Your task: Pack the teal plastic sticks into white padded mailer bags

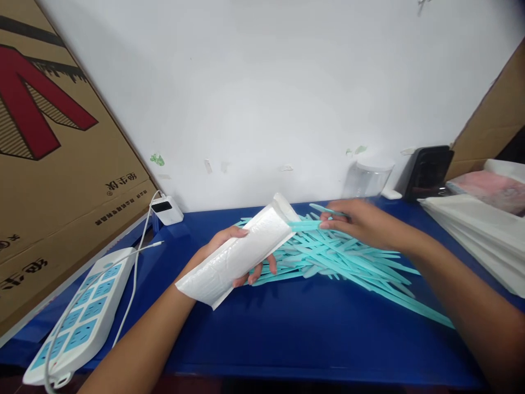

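A white bubble mailer (241,254) lies slanted in my left hand (229,241), thumb on top and fingers curled beneath. Its mouth, with the flap folded back, faces up and right. My right hand (361,221) is closed on slim teal plastic sticks (307,225), whose left ends are at or just inside the mailer's mouth. Another teal stick juts out above, between the same fingers. Below both hands spreads a loose heap of similar teal sticks (340,260), crossing one another on the blue table (320,334). How many my right hand grips, I cannot tell.
On the left are a power strip (88,312), a white cable (137,273), a small white device with a dark screen (167,210) and a large cardboard box (61,164). A clear round container (369,178), a black phone-like object (429,171) and stacked white mailers (479,235) stand right.
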### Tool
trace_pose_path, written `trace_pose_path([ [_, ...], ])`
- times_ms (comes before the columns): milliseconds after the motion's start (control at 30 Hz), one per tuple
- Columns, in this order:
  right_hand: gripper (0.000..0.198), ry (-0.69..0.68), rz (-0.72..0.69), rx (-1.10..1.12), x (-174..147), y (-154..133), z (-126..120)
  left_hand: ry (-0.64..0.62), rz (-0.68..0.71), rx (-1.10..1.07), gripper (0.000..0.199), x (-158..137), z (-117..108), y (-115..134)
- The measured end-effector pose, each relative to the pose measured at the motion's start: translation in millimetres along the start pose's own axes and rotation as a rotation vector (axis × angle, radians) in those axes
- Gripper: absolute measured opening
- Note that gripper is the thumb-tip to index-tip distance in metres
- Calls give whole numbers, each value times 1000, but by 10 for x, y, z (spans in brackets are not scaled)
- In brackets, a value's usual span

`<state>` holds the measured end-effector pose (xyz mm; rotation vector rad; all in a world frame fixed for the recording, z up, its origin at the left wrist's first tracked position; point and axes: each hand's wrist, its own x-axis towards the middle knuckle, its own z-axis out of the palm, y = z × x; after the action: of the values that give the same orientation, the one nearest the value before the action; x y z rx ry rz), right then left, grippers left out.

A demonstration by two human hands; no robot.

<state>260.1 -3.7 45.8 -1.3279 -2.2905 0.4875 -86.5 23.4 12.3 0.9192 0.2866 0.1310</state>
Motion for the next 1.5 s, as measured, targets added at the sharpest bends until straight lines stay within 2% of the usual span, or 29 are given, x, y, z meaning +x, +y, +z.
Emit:
trace_pose_path([
  [267,40,13,-191,-2,-24,-300,256,-59,-146,12,68,103,111,-103],
  [367,34,-12,-180,5,-44,-404,303,-83,-134,-16,69,112,102,-108],
  [467,41,28,-168,79,-61,-441,243,-85,-125,-25,72,86,71,-93],
  [600,43,83,-174,124,-74,-387,100,-51,-66,-43,75,65,39,-73],
  [700,36,80,-204,83,-69,-320,55,-43,-55,-39,76,76,35,-74],
  [833,25,149,-234,125,-48,-327,123,-62,-86,-26,73,101,73,-89],
  [1000,20,225,-234,253,-63,-520,317,-95,-125,-4,69,129,151,-115],
  [1067,22,317,-226,277,-82,-589,358,-87,-95,-1,69,144,172,-111],
  [1133,23,526,-186,257,-94,-612,349,-67,-4,-8,72,149,195,-83],
  [1200,23,790,-117,200,-86,-572,293,-14,167,-5,79,124,226,-26],
  [1267,23,927,-61,122,-56,-475,211,64,381,22,91,53,257,57],
  [1300,22,909,-38,80,-36,-411,171,97,467,45,96,-1,269,103],
  [1333,22,822,-26,39,-17,-344,136,123,529,68,100,-62,277,149],
  [1400,25,545,-1,-34,11,-211,91,142,603,107,107,-189,280,227],
  [1500,34,127,44,-121,14,-51,98,117,644,154,114,-311,274,282],
])
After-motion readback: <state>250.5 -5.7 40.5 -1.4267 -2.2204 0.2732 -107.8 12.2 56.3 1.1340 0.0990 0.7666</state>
